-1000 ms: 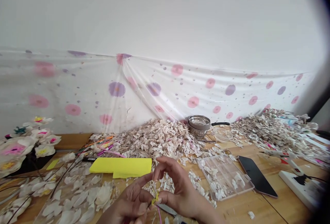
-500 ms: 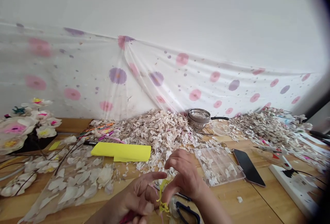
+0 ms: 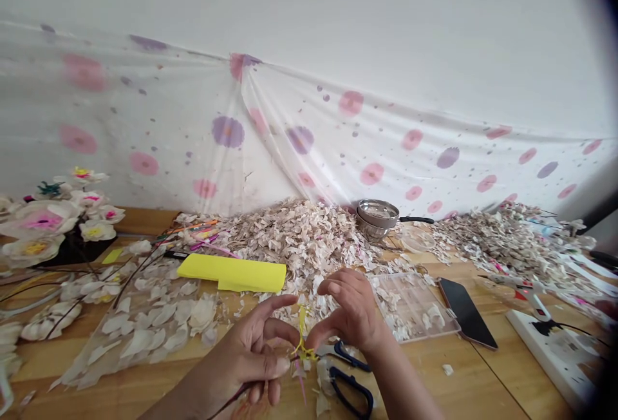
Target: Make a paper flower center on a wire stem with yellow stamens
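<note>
My left hand (image 3: pixel 255 355) pinches a thin dark stem (image 3: pixel 230 400) between thumb and fingers. At the stem's tip is a yellow fringed paper piece (image 3: pixel 304 348), its thin strands spreading out, with a pink strand hanging below. My right hand (image 3: pixel 355 310) is beside it, thumb tip at the yellow strands and the other fingers curved apart above. Scissors (image 3: pixel 355 384) with dark blue handles lie on the table under my right hand; their blades are partly hidden.
Folded yellow paper (image 3: pixel 232 272) lies beyond my left hand, near loose white petals (image 3: pixel 140 343). A heap of pale petals (image 3: pixel 299 233) lies behind. Metal bowls (image 3: pixel 377 214), a clear compartment tray (image 3: pixel 415 304), a phone (image 3: pixel 467 312), a glue gun (image 3: pixel 524 291) and a power strip (image 3: pixel 550 359) are rightward.
Both hands have risen slightly in view. My left fingers have spread and the yellow strands show more plainly. More of the scissors is visible.
</note>
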`<state>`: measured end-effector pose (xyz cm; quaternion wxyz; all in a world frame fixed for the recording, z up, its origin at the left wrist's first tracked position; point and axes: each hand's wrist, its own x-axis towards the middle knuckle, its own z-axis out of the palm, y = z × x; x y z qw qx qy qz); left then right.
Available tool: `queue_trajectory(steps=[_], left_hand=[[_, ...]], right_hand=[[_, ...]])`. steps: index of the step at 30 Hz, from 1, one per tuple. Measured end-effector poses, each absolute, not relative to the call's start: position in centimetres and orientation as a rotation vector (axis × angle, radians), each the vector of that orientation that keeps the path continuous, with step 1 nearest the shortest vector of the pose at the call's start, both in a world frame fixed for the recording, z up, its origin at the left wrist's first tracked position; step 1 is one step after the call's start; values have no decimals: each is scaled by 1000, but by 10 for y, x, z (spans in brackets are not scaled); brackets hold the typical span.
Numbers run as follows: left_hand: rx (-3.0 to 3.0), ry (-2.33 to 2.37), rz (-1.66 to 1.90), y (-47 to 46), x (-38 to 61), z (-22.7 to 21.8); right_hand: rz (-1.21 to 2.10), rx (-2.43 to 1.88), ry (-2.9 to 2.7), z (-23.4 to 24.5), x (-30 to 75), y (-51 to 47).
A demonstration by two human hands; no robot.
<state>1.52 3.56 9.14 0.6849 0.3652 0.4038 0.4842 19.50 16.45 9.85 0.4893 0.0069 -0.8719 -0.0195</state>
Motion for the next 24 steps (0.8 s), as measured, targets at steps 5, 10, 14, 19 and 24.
queue_trajectory(steps=[5, 10, 14, 19, 24], left_hand=[[864, 1006, 1127, 35, 15, 94], [857, 1043, 1141, 32, 17, 97], [837, 1060, 1189, 31, 20, 96], [864, 1152, 1256, 33, 22, 90], [929, 1287, 1330, 29, 23, 97]], right_hand=[[-78, -15, -2137, 98, 193, 168], [-119, -36, -2039, 93, 188, 170], [-144, -27, -2023, 94, 184, 170], [-127, -33, -2046, 93, 185, 172], [-128, -94, -2172, 94, 187, 173]])
